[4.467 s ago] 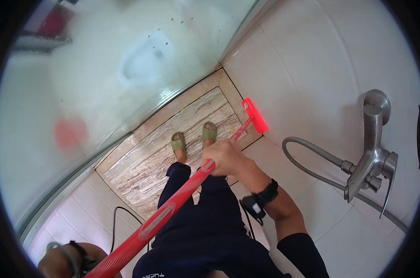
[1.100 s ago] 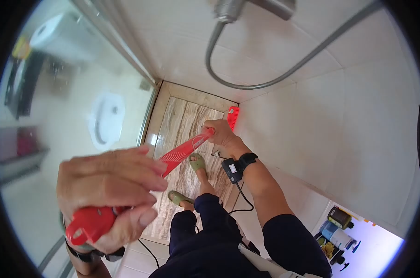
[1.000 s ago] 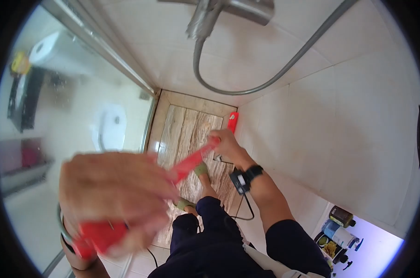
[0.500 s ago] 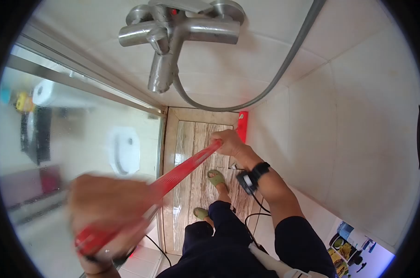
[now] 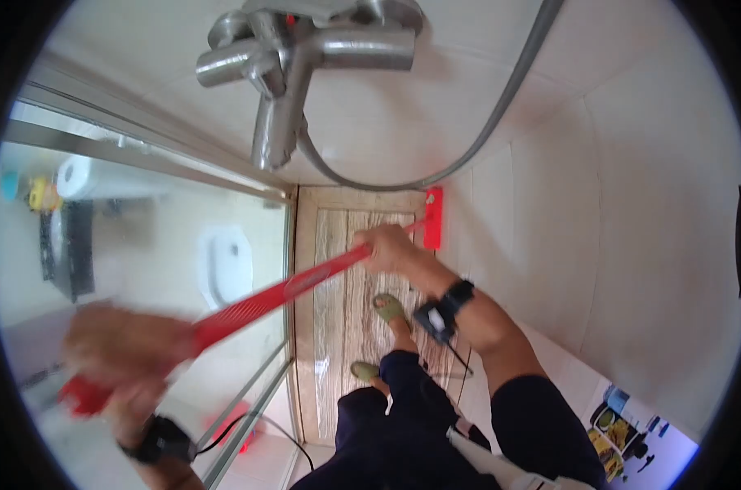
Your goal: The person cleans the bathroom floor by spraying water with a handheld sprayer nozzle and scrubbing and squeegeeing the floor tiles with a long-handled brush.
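Observation:
A red long-handled floor brush (image 5: 264,304) slants across the view; its handle runs from lower left up to the right. My left hand (image 5: 125,347), smeared by motion, is wrapped round the near end of the handle. Farther down, my right hand (image 5: 389,247) grips the handle with its fingers closed. The red brush head (image 5: 434,218) is at the floor's far right corner, against the tiled wall. I cannot make out its bristles.
A metal mixer tap (image 5: 293,69) with a grey hose (image 5: 493,122) juts from the wall ahead. A glass partition (image 5: 158,229) stands on my left, with a squat toilet (image 5: 226,265) beyond it. Bottles (image 5: 623,429) stand at lower right. My feet in green slippers (image 5: 391,310) are on the brown-streaked floor (image 5: 338,286).
My left hand has swung left with the handle's near end, and the handle lies flatter in view. My right hand has shifted slightly left. More of the brush head shows.

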`<action>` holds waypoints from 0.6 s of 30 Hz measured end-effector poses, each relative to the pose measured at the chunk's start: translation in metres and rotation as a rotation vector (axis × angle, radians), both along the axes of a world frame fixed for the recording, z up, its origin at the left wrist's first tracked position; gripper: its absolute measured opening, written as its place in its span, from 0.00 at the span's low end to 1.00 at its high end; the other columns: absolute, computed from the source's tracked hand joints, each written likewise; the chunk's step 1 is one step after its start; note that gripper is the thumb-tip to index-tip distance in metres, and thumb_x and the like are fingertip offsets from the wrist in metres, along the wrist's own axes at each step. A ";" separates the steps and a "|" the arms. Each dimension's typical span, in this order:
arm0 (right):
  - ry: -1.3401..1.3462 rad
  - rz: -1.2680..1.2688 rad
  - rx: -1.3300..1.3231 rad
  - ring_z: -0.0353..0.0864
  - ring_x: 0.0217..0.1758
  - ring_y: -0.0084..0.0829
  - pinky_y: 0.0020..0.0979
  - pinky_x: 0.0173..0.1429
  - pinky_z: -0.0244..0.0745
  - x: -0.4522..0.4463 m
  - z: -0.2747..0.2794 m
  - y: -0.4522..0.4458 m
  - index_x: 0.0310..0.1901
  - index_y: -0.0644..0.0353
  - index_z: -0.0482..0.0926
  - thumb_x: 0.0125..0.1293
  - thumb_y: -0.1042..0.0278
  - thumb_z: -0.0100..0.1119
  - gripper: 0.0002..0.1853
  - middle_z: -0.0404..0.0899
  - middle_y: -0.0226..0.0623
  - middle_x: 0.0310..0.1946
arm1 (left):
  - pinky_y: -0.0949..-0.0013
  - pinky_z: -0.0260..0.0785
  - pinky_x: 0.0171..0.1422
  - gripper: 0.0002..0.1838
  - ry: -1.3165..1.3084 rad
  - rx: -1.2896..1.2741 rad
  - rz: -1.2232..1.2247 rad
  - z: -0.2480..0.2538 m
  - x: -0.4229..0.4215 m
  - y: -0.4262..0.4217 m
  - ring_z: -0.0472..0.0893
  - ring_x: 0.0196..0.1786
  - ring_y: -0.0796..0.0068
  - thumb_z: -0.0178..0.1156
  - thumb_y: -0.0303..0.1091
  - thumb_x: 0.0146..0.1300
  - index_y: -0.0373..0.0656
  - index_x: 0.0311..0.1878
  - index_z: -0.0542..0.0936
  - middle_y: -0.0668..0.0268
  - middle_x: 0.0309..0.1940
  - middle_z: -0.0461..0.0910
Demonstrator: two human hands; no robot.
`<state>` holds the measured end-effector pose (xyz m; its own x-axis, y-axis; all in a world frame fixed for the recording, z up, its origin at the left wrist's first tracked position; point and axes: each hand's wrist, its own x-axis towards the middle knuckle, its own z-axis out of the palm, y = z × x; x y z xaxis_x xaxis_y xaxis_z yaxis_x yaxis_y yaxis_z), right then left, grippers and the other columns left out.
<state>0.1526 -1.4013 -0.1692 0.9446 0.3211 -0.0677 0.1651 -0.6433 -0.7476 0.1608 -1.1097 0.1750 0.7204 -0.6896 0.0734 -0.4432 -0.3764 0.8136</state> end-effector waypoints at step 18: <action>0.067 0.091 -0.017 0.80 0.31 0.45 0.39 0.33 0.72 -0.069 -0.020 0.010 0.24 0.56 0.76 0.44 0.65 0.65 0.08 0.78 0.40 0.24 | 0.67 0.79 0.42 0.11 0.028 -0.151 -0.056 -0.047 -0.073 0.010 0.85 0.36 0.60 0.69 0.42 0.51 0.46 0.25 0.82 0.62 0.31 0.85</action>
<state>0.0834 -1.3909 -0.1891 0.9046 0.4040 -0.1359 0.1736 -0.6403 -0.7483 0.0881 -1.0994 0.1284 0.6843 -0.7114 0.1604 -0.4368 -0.2237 0.8713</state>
